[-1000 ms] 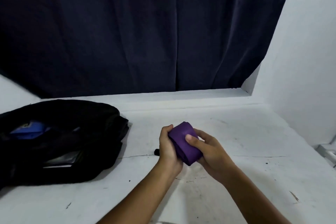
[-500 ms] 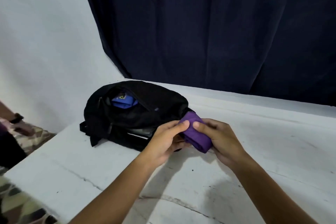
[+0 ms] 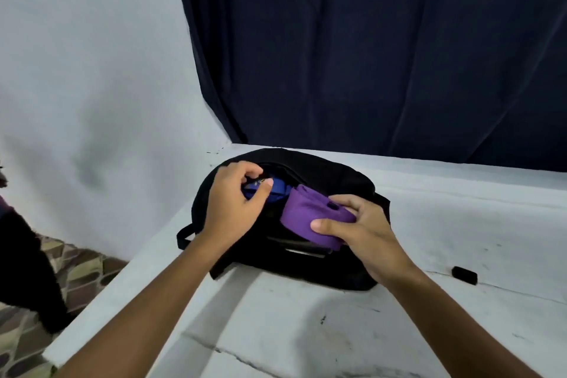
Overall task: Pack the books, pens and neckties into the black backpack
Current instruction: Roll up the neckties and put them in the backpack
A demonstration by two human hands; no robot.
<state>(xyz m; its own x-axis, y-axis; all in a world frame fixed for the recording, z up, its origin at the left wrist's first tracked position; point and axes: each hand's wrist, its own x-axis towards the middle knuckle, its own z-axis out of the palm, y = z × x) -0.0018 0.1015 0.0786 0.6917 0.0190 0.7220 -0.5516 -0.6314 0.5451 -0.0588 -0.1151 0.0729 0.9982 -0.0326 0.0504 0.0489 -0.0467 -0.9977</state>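
Packing ties | our right hand [image 3: 365, 233] grips rolled purple fabric necktie [image 3: 310, 218] | left hand [image 3: 236, 199] pinches soft black backpack [image 3: 334, 175] mouth | next: tuck inside

Dark navy curtain [image 3: 383, 49] behind, pale wall [image 3: 86, 70] at left, scuffed white table [image 3: 306, 331], patterned floor [image 3: 76, 267]

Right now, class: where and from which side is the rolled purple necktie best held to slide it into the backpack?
Grip the purple necktie at its near-right end, as the right hand does, thumb underneath; its free rolled end already points into the black backpack opening.
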